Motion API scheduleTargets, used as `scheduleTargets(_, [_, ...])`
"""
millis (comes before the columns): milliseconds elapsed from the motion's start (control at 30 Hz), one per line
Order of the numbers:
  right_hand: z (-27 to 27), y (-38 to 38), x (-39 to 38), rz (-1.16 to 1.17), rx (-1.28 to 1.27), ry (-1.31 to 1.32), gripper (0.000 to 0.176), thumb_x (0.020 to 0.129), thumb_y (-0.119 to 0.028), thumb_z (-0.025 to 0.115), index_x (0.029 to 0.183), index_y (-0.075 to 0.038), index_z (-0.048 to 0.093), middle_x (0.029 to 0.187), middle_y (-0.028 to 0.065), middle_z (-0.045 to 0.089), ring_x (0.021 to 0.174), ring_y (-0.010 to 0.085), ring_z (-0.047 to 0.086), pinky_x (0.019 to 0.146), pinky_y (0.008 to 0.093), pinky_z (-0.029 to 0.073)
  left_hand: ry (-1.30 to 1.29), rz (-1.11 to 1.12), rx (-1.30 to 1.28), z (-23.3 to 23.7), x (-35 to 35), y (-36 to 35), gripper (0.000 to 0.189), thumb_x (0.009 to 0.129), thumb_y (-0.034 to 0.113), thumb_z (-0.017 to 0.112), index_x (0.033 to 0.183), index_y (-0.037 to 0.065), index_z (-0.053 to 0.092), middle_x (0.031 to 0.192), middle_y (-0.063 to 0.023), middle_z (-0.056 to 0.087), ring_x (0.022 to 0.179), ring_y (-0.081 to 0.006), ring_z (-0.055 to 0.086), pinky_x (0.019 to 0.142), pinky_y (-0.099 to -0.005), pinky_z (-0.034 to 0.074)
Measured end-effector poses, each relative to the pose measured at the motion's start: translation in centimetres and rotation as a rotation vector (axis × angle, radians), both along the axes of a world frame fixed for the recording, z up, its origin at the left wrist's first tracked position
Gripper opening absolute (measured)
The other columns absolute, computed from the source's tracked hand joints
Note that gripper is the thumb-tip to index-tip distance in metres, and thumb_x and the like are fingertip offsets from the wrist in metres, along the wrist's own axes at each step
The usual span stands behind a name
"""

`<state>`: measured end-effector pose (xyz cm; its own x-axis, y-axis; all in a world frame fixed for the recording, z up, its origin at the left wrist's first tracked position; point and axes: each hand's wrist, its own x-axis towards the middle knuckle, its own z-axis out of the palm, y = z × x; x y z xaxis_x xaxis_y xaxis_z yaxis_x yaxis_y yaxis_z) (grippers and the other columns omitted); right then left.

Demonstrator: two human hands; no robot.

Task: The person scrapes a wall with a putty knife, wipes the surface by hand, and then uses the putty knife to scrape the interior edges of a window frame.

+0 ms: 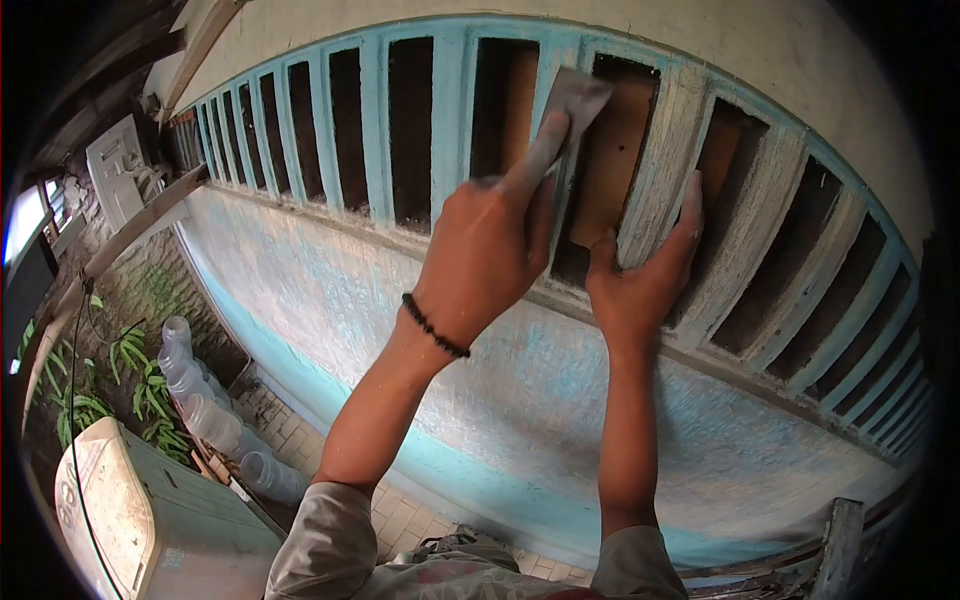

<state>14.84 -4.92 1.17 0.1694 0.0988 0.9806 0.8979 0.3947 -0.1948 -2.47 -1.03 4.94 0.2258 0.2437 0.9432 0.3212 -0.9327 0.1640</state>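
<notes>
My left hand (490, 235), with a dark beaded bracelet on its wrist, is closed around a scraper. The index finger stretches along the tool toward its broad grey blade (580, 95). This blade lies against the top of a turquoise slat (558, 75) in a slatted wall opening. To its right, my right hand (640, 285) grips the lower part of a worn slat (665, 150), thumb on one side and fingers on the other. That slat shows bare greyish patches where paint is gone. The scraper's handle is mostly hidden in my left hand.
Below the slats runs a ledge, then a patchy turquoise wall (450, 370). Clear plastic containers (215, 420) line the lower left, near a large whitish bin (170, 510) and green plants (130, 350). A wooden pole (140, 235) slants across the left side.
</notes>
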Motion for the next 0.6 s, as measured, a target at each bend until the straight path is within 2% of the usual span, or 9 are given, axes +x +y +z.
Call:
scheduleTargets(100, [0.1, 0.0, 0.0, 0.018, 0.018, -0.015, 0.101, 0.076, 0.008, 0.072, 0.165, 0.0, 0.024, 0.164, 0.0255, 0.037, 0.153, 0.0435, 0.038, 0.126, 0.0525, 0.033, -0.038, 0.085, 0.076, 2.1, 0.7, -0.6, 0.055, 0.1, -0.001, 0.059, 0.154, 0.003, 0.053, 0.07, -0.0269, 0.064, 0.059, -0.0407, 0.067, 0.06, -0.0415, 0.054])
scheduleTargets(267, [0.0, -0.2, 0.0, 0.037, -0.012, 0.016, 0.1, 0.077, 0.006, 0.073, 0.165, 0.0, 0.025, 0.165, 0.0245, 0.037, 0.153, 0.0437, 0.038, 0.126, 0.0521, 0.033, -0.051, 0.109, 0.065, 0.5, 0.4, -1.1, 0.052, 0.1, -0.001, 0.059, 0.151, 0.001, 0.055, 0.064, -0.0254, 0.06, 0.057, -0.0392, 0.066, 0.059, -0.0405, 0.053])
scheduleTargets(467, [-0.1, -0.1, 0.1, 0.03, -0.009, 0.001, 0.101, 0.077, 0.006, 0.073, 0.165, -0.001, 0.023, 0.165, 0.0246, 0.036, 0.154, 0.0438, 0.036, 0.127, 0.0524, 0.032, -0.032, 0.082, 0.004, 3.5, -0.1, -1.2, 0.047, 0.101, 0.001, 0.059, 0.148, -0.001, 0.058, 0.069, -0.0275, 0.062, 0.061, -0.038, 0.07, 0.06, -0.0392, 0.054])
scheduleTargets(567, [0.0, -0.2, -0.1, 0.028, -0.021, 0.015, 0.102, 0.078, 0.007, 0.073, 0.166, -0.001, 0.022, 0.166, 0.0247, 0.036, 0.155, 0.0435, 0.035, 0.127, 0.0525, 0.031, -0.062, 0.011, 0.087, 1.5, -0.3, -0.9, 0.047, 0.102, 0.001, 0.058, 0.149, -0.001, 0.058, 0.067, -0.0263, 0.062, 0.055, -0.037, 0.065, 0.058, -0.0379, 0.053])
scheduleTargets(600, [0.0, -0.3, -0.2, 0.028, -0.028, 0.026, 0.102, 0.078, 0.007, 0.073, 0.166, -0.001, 0.022, 0.166, 0.0247, 0.035, 0.155, 0.0434, 0.034, 0.128, 0.0525, 0.031, -0.051, 0.006, 0.065, 1.5, -0.4, -0.9, 0.05, 0.099, 0.001, 0.059, 0.148, -0.002, 0.057, 0.067, -0.026, 0.063, 0.058, -0.0391, 0.066, 0.06, -0.0413, 0.054])
